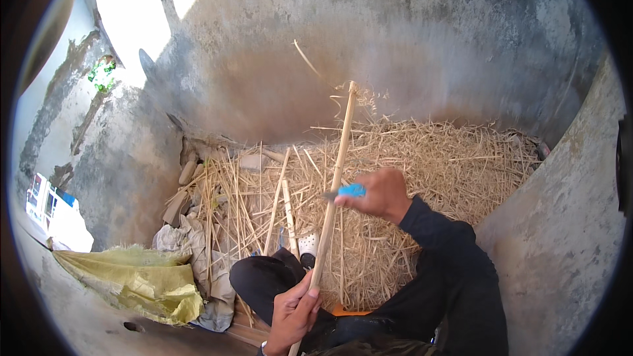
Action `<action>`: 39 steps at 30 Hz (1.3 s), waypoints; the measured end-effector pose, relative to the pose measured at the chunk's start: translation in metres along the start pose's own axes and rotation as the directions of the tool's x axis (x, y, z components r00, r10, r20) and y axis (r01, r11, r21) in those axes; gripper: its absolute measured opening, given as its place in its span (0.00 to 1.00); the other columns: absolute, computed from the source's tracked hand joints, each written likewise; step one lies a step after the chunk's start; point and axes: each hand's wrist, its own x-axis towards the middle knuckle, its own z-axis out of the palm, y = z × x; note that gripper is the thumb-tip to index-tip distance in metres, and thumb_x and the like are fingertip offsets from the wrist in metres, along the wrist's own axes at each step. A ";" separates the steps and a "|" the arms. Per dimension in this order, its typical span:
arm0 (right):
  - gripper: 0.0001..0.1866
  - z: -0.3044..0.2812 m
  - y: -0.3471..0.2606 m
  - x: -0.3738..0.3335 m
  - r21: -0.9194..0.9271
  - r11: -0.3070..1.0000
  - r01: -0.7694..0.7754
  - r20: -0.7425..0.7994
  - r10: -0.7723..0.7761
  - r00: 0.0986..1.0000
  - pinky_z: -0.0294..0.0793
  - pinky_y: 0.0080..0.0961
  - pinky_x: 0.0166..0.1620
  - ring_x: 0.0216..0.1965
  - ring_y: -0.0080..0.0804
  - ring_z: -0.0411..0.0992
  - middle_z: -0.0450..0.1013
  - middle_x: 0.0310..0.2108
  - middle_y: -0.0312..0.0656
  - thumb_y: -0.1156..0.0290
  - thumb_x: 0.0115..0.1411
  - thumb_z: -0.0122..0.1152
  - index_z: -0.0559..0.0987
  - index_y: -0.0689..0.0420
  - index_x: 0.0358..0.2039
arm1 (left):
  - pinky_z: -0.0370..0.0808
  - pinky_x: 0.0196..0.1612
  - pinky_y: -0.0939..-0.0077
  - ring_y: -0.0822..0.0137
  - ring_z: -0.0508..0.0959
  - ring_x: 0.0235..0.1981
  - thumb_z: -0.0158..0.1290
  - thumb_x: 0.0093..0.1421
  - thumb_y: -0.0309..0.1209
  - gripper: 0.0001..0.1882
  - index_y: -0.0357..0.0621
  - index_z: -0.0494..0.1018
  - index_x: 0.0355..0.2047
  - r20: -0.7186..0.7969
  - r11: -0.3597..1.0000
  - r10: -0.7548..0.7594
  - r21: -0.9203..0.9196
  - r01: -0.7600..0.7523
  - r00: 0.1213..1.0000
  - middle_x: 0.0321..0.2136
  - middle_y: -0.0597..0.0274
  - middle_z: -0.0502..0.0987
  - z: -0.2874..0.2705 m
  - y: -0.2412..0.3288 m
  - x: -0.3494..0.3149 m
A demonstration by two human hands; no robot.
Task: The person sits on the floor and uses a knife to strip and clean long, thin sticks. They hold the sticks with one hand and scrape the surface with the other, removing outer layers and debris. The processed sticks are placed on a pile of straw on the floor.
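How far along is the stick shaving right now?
Done: a heap of pale shavings covers the ground, and several split strips lie at its left. In hand: the left hand grips the bamboo stick low down, while the right hand sets a blue-handled knife against its middle. Left: the stick's upper length, frayed at the tip, looks unworked.

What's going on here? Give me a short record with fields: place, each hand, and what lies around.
place: corner between rough grey concrete walls, the ground heaped with straw
left hand: gripped around the lower part of a long pale stick, which slants up and away
right hand: holds a blue-handled tool against the stick, about midway along it
body: seated, dark trousers, a white shoe showing
nearby: loose split sticks on the straw; a crumpled yellow sack and grey cloth to the left
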 end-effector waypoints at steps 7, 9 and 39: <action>0.40 0.002 0.041 0.018 -0.092 0.977 -0.193 -0.036 0.190 0.981 0.66 0.36 0.18 0.10 0.37 0.66 0.62 0.06 0.38 0.24 0.50 0.47 0.72 0.53 0.08 | 0.57 0.20 0.88 0.84 0.60 0.17 0.45 0.67 0.28 0.23 0.36 0.61 0.61 0.037 0.998 0.057 0.015 -0.057 0.998 0.20 0.71 0.66 0.001 -0.009 -0.006; 0.41 -0.002 0.059 0.030 -0.113 0.960 -0.256 -0.062 0.251 0.966 0.65 0.36 0.18 0.11 0.37 0.67 0.63 0.06 0.38 0.24 0.50 0.46 0.74 0.53 0.09 | 0.56 0.18 0.88 0.83 0.60 0.16 0.46 0.66 0.30 0.24 0.36 0.60 0.62 0.051 0.996 0.087 0.025 -0.088 0.995 0.20 0.69 0.66 0.000 -0.016 -0.005; 0.39 0.014 0.000 0.012 -0.011 1.000 -0.013 -0.010 0.013 1.000 0.61 0.33 0.14 0.08 0.33 0.64 0.63 0.05 0.37 0.25 0.49 0.49 0.72 0.50 0.06 | 0.62 0.25 0.88 0.83 0.64 0.23 0.46 0.67 0.27 0.23 0.35 0.62 0.61 -0.017 0.989 0.108 0.108 -0.105 0.994 0.21 0.71 0.67 -0.013 -0.012 0.003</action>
